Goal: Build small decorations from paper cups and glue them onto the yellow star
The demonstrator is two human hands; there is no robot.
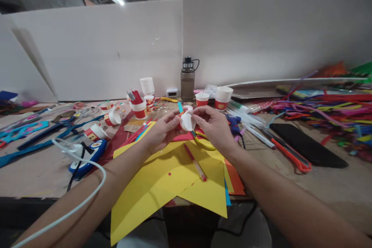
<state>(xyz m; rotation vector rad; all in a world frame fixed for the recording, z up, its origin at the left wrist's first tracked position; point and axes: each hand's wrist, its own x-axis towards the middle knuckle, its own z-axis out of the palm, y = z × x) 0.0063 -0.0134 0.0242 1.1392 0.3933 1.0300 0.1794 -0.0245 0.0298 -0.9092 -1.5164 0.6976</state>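
Observation:
Both of my hands meet over the middle of the table around a small red-and-white paper cup [187, 121], tipped so its white bottom faces me. My left hand [162, 131] pinches the cup from the left. From the right, my right hand [213, 126] grips it with curled fingers. A thin teal strip [180, 107] sticks up beside the cup. Below the hands lie yellow paper sheets [162, 186] with a red pen [195, 162] on them, and yellow-handled scissors [205, 143] rest under my right hand.
More paper cups [223, 98] and a dark water bottle [187, 79] stand at the back by the white partition. A blue glue gun [234, 123], an orange utility knife [290, 155], a black phone [308, 145] and a heap of pipe cleaners [328, 110] lie on the right. A white cable [87, 197] crosses my left arm.

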